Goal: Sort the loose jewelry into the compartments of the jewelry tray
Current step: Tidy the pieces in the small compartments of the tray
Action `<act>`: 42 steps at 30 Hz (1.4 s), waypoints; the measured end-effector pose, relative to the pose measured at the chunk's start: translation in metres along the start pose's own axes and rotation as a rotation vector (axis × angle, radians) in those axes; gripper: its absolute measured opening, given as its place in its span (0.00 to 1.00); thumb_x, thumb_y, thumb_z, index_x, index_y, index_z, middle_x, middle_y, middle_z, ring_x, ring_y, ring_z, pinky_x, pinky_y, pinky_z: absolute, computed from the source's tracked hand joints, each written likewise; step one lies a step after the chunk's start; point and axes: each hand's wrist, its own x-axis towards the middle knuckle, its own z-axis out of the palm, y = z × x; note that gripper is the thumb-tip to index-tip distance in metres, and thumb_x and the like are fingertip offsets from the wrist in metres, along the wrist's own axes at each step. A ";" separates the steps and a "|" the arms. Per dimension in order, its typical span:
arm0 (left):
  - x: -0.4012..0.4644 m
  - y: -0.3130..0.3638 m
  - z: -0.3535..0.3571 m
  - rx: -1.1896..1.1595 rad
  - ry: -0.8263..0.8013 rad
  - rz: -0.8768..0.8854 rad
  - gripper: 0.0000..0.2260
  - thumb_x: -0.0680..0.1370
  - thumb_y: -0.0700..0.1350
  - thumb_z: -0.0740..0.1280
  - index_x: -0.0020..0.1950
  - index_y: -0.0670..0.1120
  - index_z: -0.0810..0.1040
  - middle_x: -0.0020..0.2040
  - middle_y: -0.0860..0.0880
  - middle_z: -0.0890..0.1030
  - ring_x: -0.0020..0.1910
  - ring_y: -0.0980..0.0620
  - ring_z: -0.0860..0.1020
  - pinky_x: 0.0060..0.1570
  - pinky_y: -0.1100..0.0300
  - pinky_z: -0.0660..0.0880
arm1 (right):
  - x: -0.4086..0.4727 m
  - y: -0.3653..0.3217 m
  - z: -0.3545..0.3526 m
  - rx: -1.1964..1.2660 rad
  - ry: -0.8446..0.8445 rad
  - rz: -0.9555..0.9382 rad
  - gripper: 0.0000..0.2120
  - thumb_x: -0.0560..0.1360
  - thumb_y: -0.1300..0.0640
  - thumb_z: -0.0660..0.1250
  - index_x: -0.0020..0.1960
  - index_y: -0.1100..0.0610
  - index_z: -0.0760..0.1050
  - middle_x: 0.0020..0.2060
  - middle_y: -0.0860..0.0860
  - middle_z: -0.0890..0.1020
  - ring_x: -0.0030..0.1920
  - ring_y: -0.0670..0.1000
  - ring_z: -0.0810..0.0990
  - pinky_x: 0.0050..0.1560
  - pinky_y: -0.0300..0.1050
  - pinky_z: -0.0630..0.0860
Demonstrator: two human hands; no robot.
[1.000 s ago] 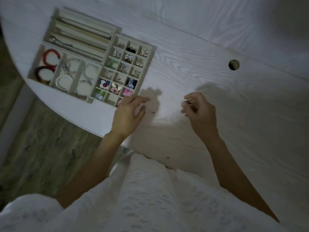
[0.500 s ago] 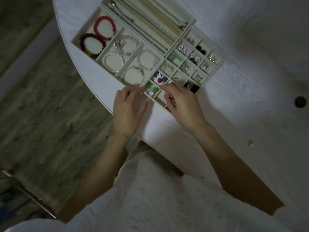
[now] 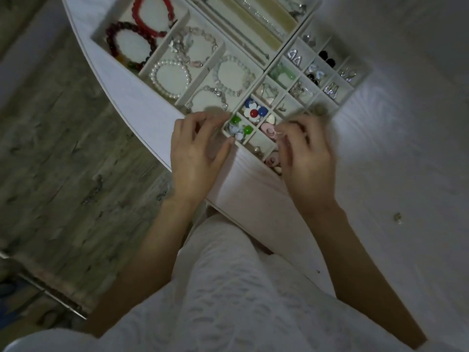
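Since the previous frame we had brought both hands lower over the jewelry tray (image 3: 229, 47). Our right hand (image 3: 304, 153), blurred, pinched a small silver ring (image 3: 279, 133) at its fingertips, above the tray's near small compartments beside a pink piece (image 3: 269, 128). Our left hand (image 3: 195, 151) lay relaxed, fingers touching the tray's near corner on the white table (image 3: 380, 148).

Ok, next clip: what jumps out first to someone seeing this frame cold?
The tray at the table edge, packed with sorted jewelry: red bracelets far left, a flower piece mid-grid. Both hands sit at its near edge, the right hand over the small compartments, the left hand beside it.
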 end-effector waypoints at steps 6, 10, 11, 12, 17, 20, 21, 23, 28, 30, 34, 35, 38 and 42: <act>0.000 0.002 0.002 0.009 -0.004 0.002 0.14 0.76 0.45 0.70 0.60 0.43 0.79 0.53 0.40 0.77 0.52 0.49 0.68 0.52 0.66 0.62 | -0.006 0.002 -0.004 0.004 -0.137 0.096 0.03 0.71 0.59 0.71 0.42 0.58 0.82 0.49 0.56 0.77 0.53 0.55 0.70 0.49 0.42 0.69; -0.001 0.002 0.002 -0.008 -0.017 -0.018 0.13 0.77 0.46 0.70 0.60 0.44 0.80 0.53 0.41 0.77 0.52 0.49 0.69 0.54 0.72 0.60 | 0.002 -0.001 0.003 -0.058 -0.218 0.064 0.06 0.71 0.56 0.70 0.40 0.57 0.83 0.53 0.55 0.77 0.55 0.54 0.65 0.52 0.49 0.70; -0.001 0.002 0.002 -0.009 -0.017 -0.017 0.13 0.77 0.46 0.70 0.60 0.44 0.80 0.53 0.41 0.77 0.53 0.49 0.69 0.54 0.72 0.60 | 0.004 -0.002 0.004 -0.080 -0.236 0.060 0.06 0.71 0.56 0.69 0.40 0.57 0.83 0.53 0.55 0.77 0.55 0.53 0.65 0.53 0.51 0.70; -0.001 0.002 0.002 -0.010 -0.019 -0.015 0.13 0.77 0.45 0.70 0.60 0.43 0.80 0.53 0.41 0.77 0.53 0.49 0.69 0.55 0.72 0.60 | 0.004 -0.003 0.004 -0.104 -0.254 0.061 0.06 0.71 0.55 0.69 0.40 0.57 0.83 0.53 0.54 0.77 0.55 0.53 0.64 0.53 0.51 0.69; 0.001 0.001 0.001 -0.008 -0.014 0.001 0.13 0.76 0.45 0.70 0.59 0.43 0.80 0.52 0.41 0.77 0.53 0.50 0.69 0.55 0.73 0.60 | 0.010 -0.004 0.011 -0.155 -0.294 0.054 0.07 0.66 0.53 0.75 0.39 0.56 0.84 0.49 0.53 0.77 0.53 0.53 0.64 0.52 0.50 0.67; 0.002 0.001 0.001 -0.008 -0.015 0.007 0.13 0.76 0.45 0.70 0.59 0.43 0.81 0.52 0.41 0.77 0.53 0.50 0.68 0.55 0.73 0.60 | 0.015 -0.005 0.015 -0.169 -0.278 -0.011 0.07 0.66 0.54 0.75 0.39 0.58 0.84 0.46 0.53 0.77 0.51 0.54 0.66 0.49 0.48 0.64; 0.002 0.000 0.001 -0.013 -0.017 0.005 0.13 0.76 0.45 0.70 0.59 0.43 0.80 0.52 0.41 0.77 0.53 0.50 0.69 0.55 0.73 0.60 | 0.016 -0.006 0.015 -0.144 -0.271 -0.026 0.07 0.67 0.55 0.74 0.39 0.59 0.83 0.46 0.53 0.77 0.52 0.53 0.66 0.49 0.48 0.63; 0.002 0.000 0.001 -0.021 -0.019 0.005 0.13 0.76 0.46 0.70 0.59 0.43 0.80 0.52 0.42 0.77 0.52 0.50 0.69 0.55 0.72 0.61 | 0.017 -0.007 0.017 -0.118 -0.259 -0.054 0.06 0.68 0.56 0.73 0.40 0.59 0.83 0.46 0.53 0.77 0.52 0.53 0.66 0.49 0.47 0.64; 0.002 -0.001 0.002 -0.028 -0.012 0.021 0.13 0.76 0.45 0.70 0.59 0.43 0.80 0.51 0.42 0.77 0.52 0.49 0.69 0.54 0.72 0.60 | 0.016 -0.004 0.018 -0.132 -0.063 -0.101 0.03 0.70 0.67 0.70 0.40 0.60 0.80 0.43 0.55 0.78 0.47 0.53 0.71 0.47 0.42 0.69; 0.002 -0.002 0.002 -0.027 -0.008 0.025 0.13 0.76 0.45 0.70 0.59 0.43 0.81 0.51 0.42 0.77 0.52 0.49 0.69 0.54 0.73 0.60 | 0.013 -0.003 0.012 -0.056 -0.041 -0.054 0.06 0.71 0.68 0.66 0.41 0.61 0.81 0.44 0.57 0.78 0.49 0.52 0.70 0.49 0.36 0.65; 0.002 -0.002 0.002 -0.028 -0.005 0.032 0.12 0.76 0.44 0.71 0.58 0.42 0.81 0.51 0.41 0.77 0.52 0.50 0.68 0.55 0.74 0.60 | 0.002 0.001 0.004 -0.018 -0.161 0.011 0.09 0.69 0.66 0.65 0.44 0.58 0.83 0.49 0.56 0.77 0.53 0.55 0.69 0.52 0.40 0.65; 0.002 -0.002 0.001 -0.028 -0.005 0.032 0.12 0.76 0.44 0.71 0.58 0.42 0.81 0.51 0.41 0.77 0.52 0.50 0.68 0.55 0.74 0.60 | 0.000 0.001 0.006 -0.029 -0.200 0.019 0.10 0.70 0.65 0.65 0.46 0.56 0.83 0.51 0.56 0.77 0.53 0.56 0.70 0.52 0.44 0.67; 0.003 -0.001 0.000 -0.030 -0.010 0.034 0.12 0.76 0.44 0.70 0.58 0.42 0.81 0.51 0.42 0.77 0.52 0.50 0.68 0.55 0.73 0.60 | -0.002 -0.001 0.010 -0.046 -0.263 0.036 0.12 0.71 0.60 0.64 0.50 0.54 0.82 0.53 0.55 0.76 0.52 0.56 0.69 0.50 0.49 0.69; 0.003 -0.002 0.000 -0.028 -0.009 0.034 0.12 0.76 0.44 0.70 0.58 0.43 0.81 0.52 0.42 0.77 0.52 0.50 0.69 0.55 0.73 0.60 | 0.005 0.001 0.013 -0.074 -0.266 0.033 0.10 0.71 0.58 0.65 0.51 0.53 0.82 0.52 0.55 0.76 0.53 0.53 0.65 0.51 0.48 0.67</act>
